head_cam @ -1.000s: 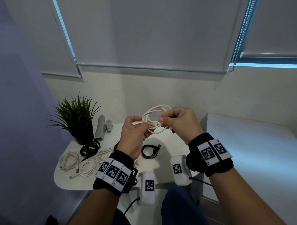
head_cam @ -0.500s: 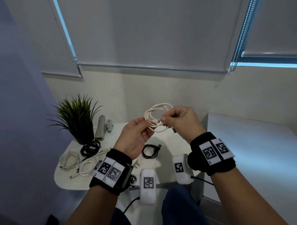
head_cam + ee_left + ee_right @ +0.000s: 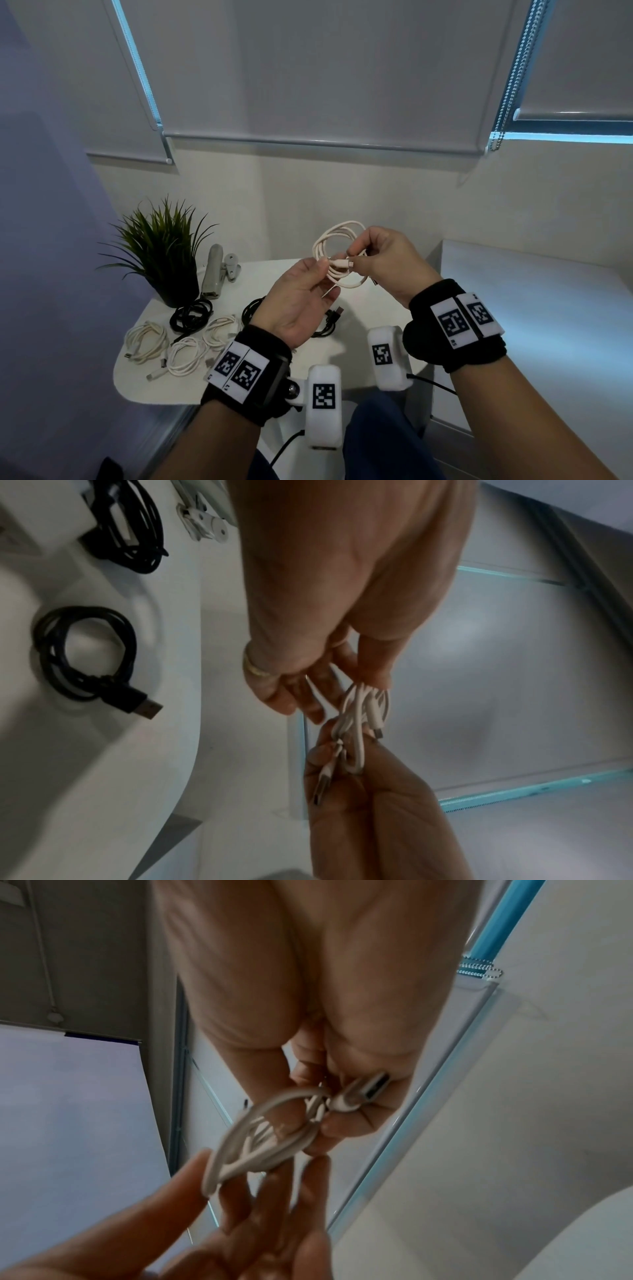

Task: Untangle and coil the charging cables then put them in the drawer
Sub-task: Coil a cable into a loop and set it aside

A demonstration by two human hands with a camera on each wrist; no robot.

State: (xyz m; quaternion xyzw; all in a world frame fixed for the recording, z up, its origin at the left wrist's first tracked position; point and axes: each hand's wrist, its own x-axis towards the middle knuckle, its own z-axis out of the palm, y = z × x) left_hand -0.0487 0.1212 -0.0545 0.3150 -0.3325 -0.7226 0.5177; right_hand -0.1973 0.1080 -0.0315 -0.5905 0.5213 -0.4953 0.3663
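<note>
One cable in hand: a white charging cable [image 3: 337, 255], wound into a loose coil, held up in the air at the centre of the head view, above the table.
Right hand [image 3: 383, 260]: fingers curled and pinching the coil where the loops cross; in the right wrist view a plug end lies against its fingertips [image 3: 342, 1123].
Left hand [image 3: 298, 305]: palm up, fingers nearly straight, the fingertips [image 3: 315, 712] touching the coil's near side without closing round it.
Black coil [image 3: 327, 320]: lies on the table just below the left hand, its USB plug pointing right.
Second black coil [image 3: 190, 317]: lower left of centre, in front of the plant pot.
Three white cables [image 3: 185, 346]: coiled side by side at the table's lower left edge.
Table [image 3: 144, 380]: white, rounded corner, lower middle of the frame.
Plant [image 3: 164, 246]: green, dark pot, left of centre.
Grey tool [image 3: 214, 274]: just right of the plant; what it is I cannot tell.
</note>
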